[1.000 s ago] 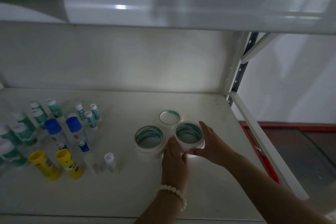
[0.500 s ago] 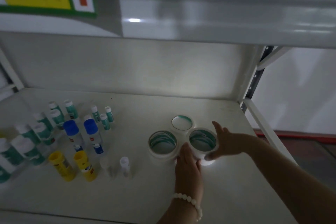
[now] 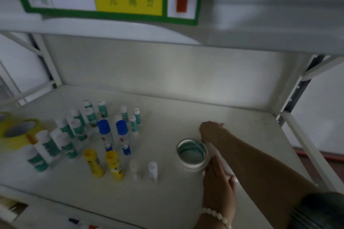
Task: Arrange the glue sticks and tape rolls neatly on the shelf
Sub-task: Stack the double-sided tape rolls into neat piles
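Now one round white tape roll [image 3: 187, 165] visible, formerly three; left hand [image 3: 218, 182] flat-fingered at its 4 o'clock; right hand [image 3: 210, 130] grip unclear.

The shelf [image 3: 186, 108] looks smooth, matt white painted metal; the glue sticks [image 3: 103, 130] at nine o'clock of the papery, matt tape roll [image 3: 188, 166] are glossy plastic, and the bracelet beads [image 3: 216, 214] at five o'clock gleam pearly.

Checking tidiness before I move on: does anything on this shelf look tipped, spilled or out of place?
Nothing tipped or spilled. The yellow tape roll lies far left, beyond the glue sticks, apart from the white tape roll on the right.
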